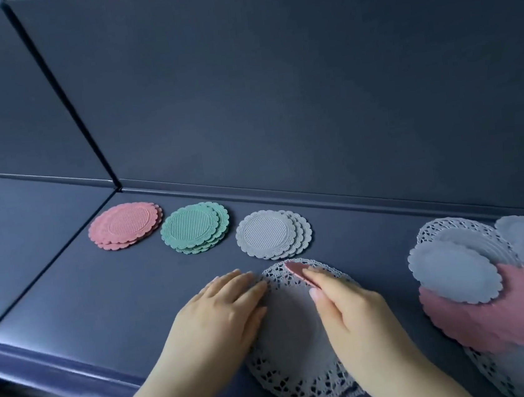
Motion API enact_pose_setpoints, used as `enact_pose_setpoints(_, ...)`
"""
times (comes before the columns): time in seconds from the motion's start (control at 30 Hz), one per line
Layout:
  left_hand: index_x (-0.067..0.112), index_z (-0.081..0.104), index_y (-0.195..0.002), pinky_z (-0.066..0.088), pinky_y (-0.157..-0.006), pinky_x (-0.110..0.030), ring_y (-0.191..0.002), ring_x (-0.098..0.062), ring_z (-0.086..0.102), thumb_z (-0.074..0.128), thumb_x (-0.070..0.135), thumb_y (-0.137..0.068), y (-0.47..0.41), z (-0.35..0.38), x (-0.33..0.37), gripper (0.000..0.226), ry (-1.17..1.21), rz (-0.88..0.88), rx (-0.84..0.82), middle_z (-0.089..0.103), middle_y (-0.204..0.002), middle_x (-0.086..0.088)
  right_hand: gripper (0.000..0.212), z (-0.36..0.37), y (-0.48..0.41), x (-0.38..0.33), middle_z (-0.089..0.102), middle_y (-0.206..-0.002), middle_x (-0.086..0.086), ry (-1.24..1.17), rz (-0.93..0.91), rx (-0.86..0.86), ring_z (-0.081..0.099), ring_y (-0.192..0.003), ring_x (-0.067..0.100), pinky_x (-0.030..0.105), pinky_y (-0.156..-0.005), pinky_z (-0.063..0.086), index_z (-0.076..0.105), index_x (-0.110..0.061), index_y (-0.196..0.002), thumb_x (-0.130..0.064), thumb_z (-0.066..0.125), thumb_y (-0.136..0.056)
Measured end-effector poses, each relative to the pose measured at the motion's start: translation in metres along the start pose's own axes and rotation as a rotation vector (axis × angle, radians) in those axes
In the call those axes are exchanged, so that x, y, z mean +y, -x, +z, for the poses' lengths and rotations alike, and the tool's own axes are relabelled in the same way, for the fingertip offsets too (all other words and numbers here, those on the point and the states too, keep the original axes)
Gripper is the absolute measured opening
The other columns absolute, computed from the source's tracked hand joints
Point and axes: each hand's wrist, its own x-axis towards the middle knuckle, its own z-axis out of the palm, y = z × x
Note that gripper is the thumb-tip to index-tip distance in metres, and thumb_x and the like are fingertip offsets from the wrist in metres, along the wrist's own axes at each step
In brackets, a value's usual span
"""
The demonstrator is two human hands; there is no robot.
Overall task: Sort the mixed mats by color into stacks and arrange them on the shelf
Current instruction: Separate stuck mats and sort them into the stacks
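**Small pink mat pinched over the lace mat**

The right hand [348, 306] pinches the pink mat [296, 269] by its near rim, tilted up over the grey lace mat [295, 387] at the shelf's [134, 294] near middle. The left hand [221, 314] lies flat on the lace, fingers straight. The mat looks thin, light and floppy, so an edge pinch suits it. The pink stack [125, 225] sits far left.

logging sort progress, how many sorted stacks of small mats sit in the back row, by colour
pink stack: 1
green stack: 1
grey stack: 1
total: 3 stacks
Not counted: the mixed pile at the right and the pink mat pinched in the right hand.
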Motion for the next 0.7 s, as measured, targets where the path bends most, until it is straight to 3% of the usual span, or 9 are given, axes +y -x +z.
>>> enact_pose_setpoints(0.07, 0.025, 0.073, -0.103, 0.054, -0.079, -0.031, -0.099, -0.016, 0.066, 0.022, 0.044, -0.097, -0.002, -0.001, -0.013, 0.055, -0.005, 0.008, 0.021, 0.069, -0.107, 0.006, 0.034, -0.005, -0.012, -0.011, 0.059, -0.091, -0.036, 0.003, -0.014, -0.025, 0.057, -0.086, -0.010, 0.007, -0.077, 0.041, 0.051, -0.055, -0.114, -0.028, 0.043, -0.095)
enact_pose_setpoints(0.13, 0.023, 0.073, -0.102, 0.054, -0.080, -0.032, -0.099, -0.017, 0.067, 0.032, 0.041, -0.091, -0.004, -0.004, -0.032, 0.046, -0.016, 0.007, 0.037, 0.070, -0.106, 0.004, 0.035, -0.005, -0.028, -0.024, 0.062, -0.074, -0.031, -0.012, 0.031, -0.057, 0.059, -0.075, -0.006, 0.007, -0.067, 0.043, 0.051, -0.060, -0.109, -0.029, 0.040, -0.096)
enact_pose_setpoints(0.23, 0.022, 0.073, -0.101, 0.054, -0.079, -0.033, -0.096, -0.019, 0.067, 0.039, 0.037, -0.085, -0.009, -0.014, -0.071, 0.040, -0.020, 0.006, 0.064, 0.070, -0.105, 0.001, 0.033, 0.009, -0.060, -0.050, 0.061, -0.093, -0.032, -0.024, 0.086, -0.033, 0.055, -0.097, -0.005, -0.002, -0.076, 0.038, 0.056, -0.051, -0.111, -0.027, 0.039, -0.097)
enact_pose_setpoints(0.33, 0.022, 0.072, -0.104, 0.054, -0.078, -0.034, -0.096, -0.020, 0.067, 0.040, 0.038, -0.084, -0.006, -0.024, -0.124, 0.040, -0.025, 0.034, 0.076, 0.070, -0.106, 0.001, 0.033, 0.041, -0.093, -0.087, 0.068, -0.101, -0.017, 0.038, 0.040, 0.027, 0.059, -0.095, 0.005, 0.014, -0.082, 0.045, 0.052, -0.051, -0.117, -0.031, 0.036, -0.097)
enact_pose_setpoints(0.43, 0.022, 0.071, -0.104, 0.054, -0.075, -0.033, -0.094, -0.021, 0.067, 0.040, 0.038, -0.084, 0.003, -0.036, -0.189, 0.040, -0.044, 0.036, 0.093, 0.069, -0.106, 0.002, 0.031, 0.081, -0.128, -0.120, 0.063, -0.101, -0.024, 0.058, 0.082, 0.065, 0.056, -0.095, -0.004, 0.014, -0.072, 0.040, 0.053, -0.046, -0.118, -0.031, 0.037, -0.097)
enact_pose_setpoints(0.53, 0.022, 0.071, -0.099, 0.054, -0.073, -0.030, -0.089, -0.020, 0.068, 0.039, 0.035, -0.084, 0.012, -0.047, -0.248, 0.038, -0.074, 0.027, 0.117, 0.070, -0.098, 0.005, 0.034, 0.129, -0.165, -0.148, 0.060, -0.123, -0.010, 0.094, 0.060, 0.112, 0.053, -0.113, 0.013, 0.026, -0.089, 0.042, 0.053, -0.035, -0.126, -0.027, 0.037, -0.097)
enact_pose_setpoints(0.63, 0.024, 0.070, -0.098, 0.054, -0.069, -0.028, -0.086, -0.018, 0.068, 0.037, 0.034, -0.085, 0.012, -0.053, -0.291, 0.037, -0.070, 0.008, 0.097, 0.069, -0.096, 0.008, 0.042, 0.182, -0.192, -0.166, 0.040, -0.144, -0.007, 0.261, -0.017, -0.011, 0.031, -0.135, 0.011, 0.029, -0.108, 0.029, 0.040, -0.033, -0.136, -0.017, 0.032, -0.098)
enact_pose_setpoints(0.7, 0.025, 0.070, -0.101, 0.054, -0.068, -0.027, -0.086, -0.017, 0.068, 0.037, 0.035, -0.085, 0.007, -0.054, -0.310, 0.039, -0.056, 0.012, 0.080, 0.069, -0.097, 0.010, 0.050, 0.217, -0.200, -0.166, 0.029, -0.150, -0.006, 0.400, -0.074, -0.134, 0.018, -0.140, 0.011, 0.027, -0.112, 0.017, 0.033, -0.029, -0.140, -0.008, 0.031, -0.095)
